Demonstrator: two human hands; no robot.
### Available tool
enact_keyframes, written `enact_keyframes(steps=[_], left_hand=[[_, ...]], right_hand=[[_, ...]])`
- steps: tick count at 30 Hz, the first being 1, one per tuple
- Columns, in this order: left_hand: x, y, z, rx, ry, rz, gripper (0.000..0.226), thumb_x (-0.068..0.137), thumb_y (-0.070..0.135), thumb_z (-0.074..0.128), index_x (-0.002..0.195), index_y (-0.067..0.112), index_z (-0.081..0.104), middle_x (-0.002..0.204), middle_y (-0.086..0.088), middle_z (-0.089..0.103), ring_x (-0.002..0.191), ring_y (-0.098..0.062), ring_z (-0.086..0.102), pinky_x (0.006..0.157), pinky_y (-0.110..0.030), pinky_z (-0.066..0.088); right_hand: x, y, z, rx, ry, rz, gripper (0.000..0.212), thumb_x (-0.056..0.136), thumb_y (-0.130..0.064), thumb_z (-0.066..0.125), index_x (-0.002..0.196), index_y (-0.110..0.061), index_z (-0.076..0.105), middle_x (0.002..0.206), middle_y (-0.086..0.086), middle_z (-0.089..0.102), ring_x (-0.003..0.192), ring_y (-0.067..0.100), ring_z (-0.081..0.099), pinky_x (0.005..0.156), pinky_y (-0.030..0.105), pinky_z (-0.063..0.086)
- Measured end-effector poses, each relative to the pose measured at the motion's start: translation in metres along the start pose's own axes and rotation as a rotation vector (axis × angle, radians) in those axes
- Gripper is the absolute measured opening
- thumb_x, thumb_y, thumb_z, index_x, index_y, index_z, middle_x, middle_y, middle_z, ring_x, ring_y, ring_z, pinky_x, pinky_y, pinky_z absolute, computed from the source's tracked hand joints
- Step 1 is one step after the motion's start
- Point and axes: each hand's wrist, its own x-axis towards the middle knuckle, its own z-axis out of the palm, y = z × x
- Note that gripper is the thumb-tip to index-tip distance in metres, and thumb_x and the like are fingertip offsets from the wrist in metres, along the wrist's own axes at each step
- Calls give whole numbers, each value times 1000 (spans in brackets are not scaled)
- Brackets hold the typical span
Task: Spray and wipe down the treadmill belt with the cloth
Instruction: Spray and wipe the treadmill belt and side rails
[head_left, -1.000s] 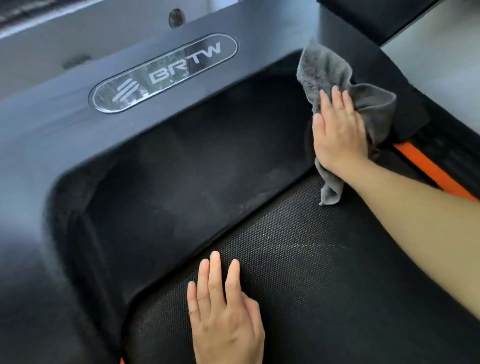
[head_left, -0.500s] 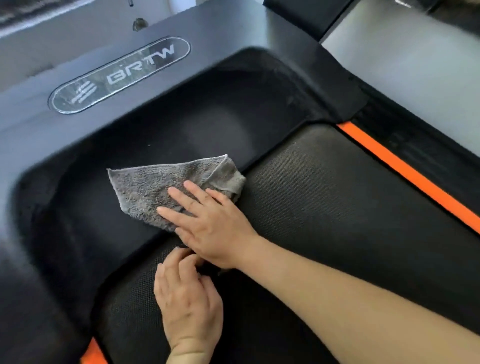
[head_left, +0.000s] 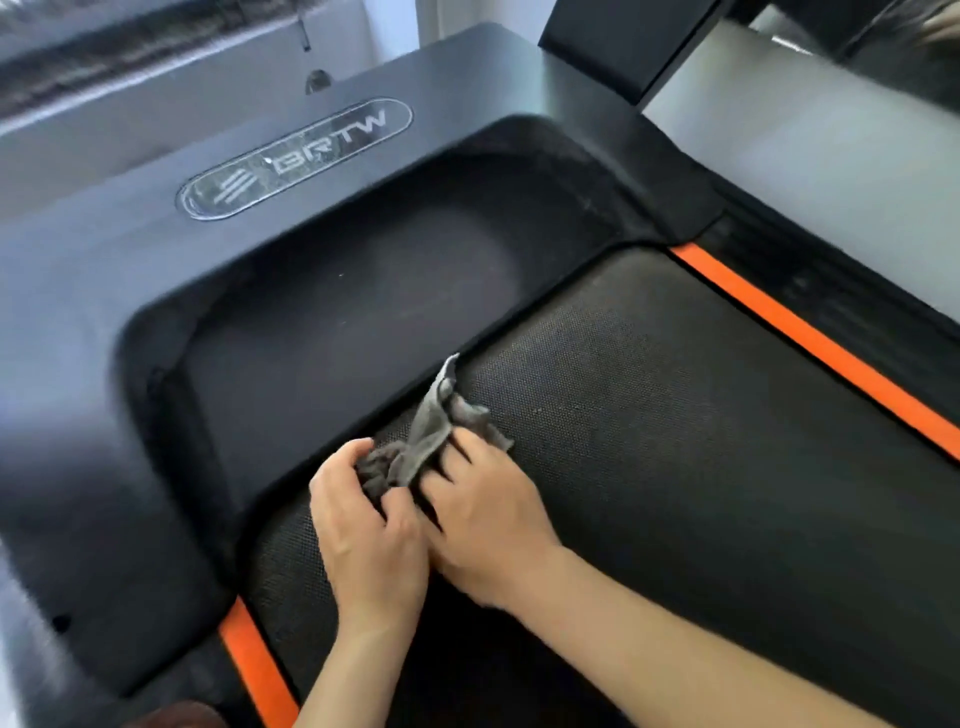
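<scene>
A grey cloth (head_left: 431, 431) lies bunched at the front end of the black textured treadmill belt (head_left: 675, 415), close to the motor cover's edge. Both hands hold it. My left hand (head_left: 363, 530) grips the crumpled left part with curled fingers. My right hand (head_left: 483, 514) sits beside it, its fingers curled over the cloth's right part, one corner of which sticks up toward the cover. The two hands touch each other. No spray bottle is in view.
The dark motor cover (head_left: 337, 312) with a BRTW badge (head_left: 296, 156) lies ahead of the belt. Orange side strips run on the right (head_left: 810, 343) and left (head_left: 254, 670). A black upright (head_left: 623, 41) stands at the back right, beside pale floor (head_left: 831, 171).
The right hand swept the cloth from the cover's right corner leftward, then down onto the belt. The cloth went from spread flat to bunched, and the left hand now grips it too.
</scene>
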Motion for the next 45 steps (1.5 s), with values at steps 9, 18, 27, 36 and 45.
enact_keyframes(steps=[9, 18, 27, 36, 45], left_hand=[[-29, -8, -39, 280, -400, 1, 23, 85, 44, 70, 102, 42, 55, 89, 11, 58, 78, -2, 56, 72, -25, 40], [-11, 53, -48, -161, -418, -64, 37, 92, 31, 59, 59, 14, 55, 57, 12, 51, 58, -4, 46, 62, -32, 39], [-3, 25, -39, 340, -301, -144, 17, 93, 41, 57, 86, 26, 61, 91, -2, 63, 94, -25, 60, 82, -38, 46], [-50, 36, -3, -70, -596, 4, 29, 90, 30, 65, 67, 12, 60, 64, 11, 57, 68, -8, 53, 66, -29, 43], [-9, 135, -56, -567, -275, 290, 27, 95, 9, 63, 93, 34, 74, 88, 18, 74, 87, 1, 66, 75, -17, 51]], right_hand=[[-44, 35, -34, -137, 13, 130, 58, 86, -53, 43, 122, -15, 68, 123, -2, 68, 96, 23, 62, 77, 41, 58], [-42, 47, -109, 928, 22, 446, 21, 69, -20, 82, 63, -23, 61, 65, -3, 59, 60, 8, 52, 60, 25, 44], [-51, 52, -121, 1400, -34, 777, 22, 88, -19, 62, 71, -7, 69, 77, 15, 67, 71, 26, 64, 74, 39, 52], [-59, 47, -113, 1265, -1, 619, 38, 93, -17, 63, 56, -19, 59, 67, 1, 56, 68, 14, 55, 69, 32, 45], [-70, 50, -118, 116, 931, 98, 12, 91, -5, 70, 85, 4, 68, 97, 17, 60, 92, 16, 55, 81, 20, 47]])
